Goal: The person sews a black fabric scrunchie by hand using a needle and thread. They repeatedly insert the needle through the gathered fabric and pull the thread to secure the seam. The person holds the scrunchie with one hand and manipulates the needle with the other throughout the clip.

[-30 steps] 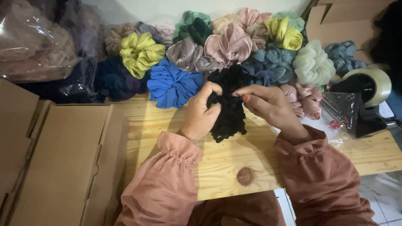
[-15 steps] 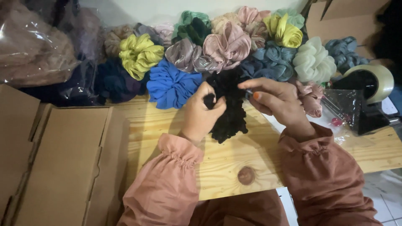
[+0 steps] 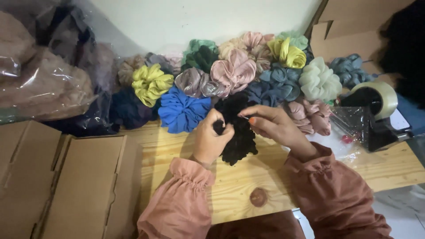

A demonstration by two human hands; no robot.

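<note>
The left hand [image 3: 212, 139] covers the upper left part of the black scrunchie [image 3: 239, 130], and what the right hand [image 3: 270, 126] pinches at its fingertips is too small to tell. The cardboard boxes [image 3: 66, 186] run off the left and bottom edges, and the plastic bags [image 3: 44, 84] blur their contents. The tape dispenser [image 3: 376, 115] hides part of its base behind crinkled clear wrap [image 3: 349, 124].
</note>
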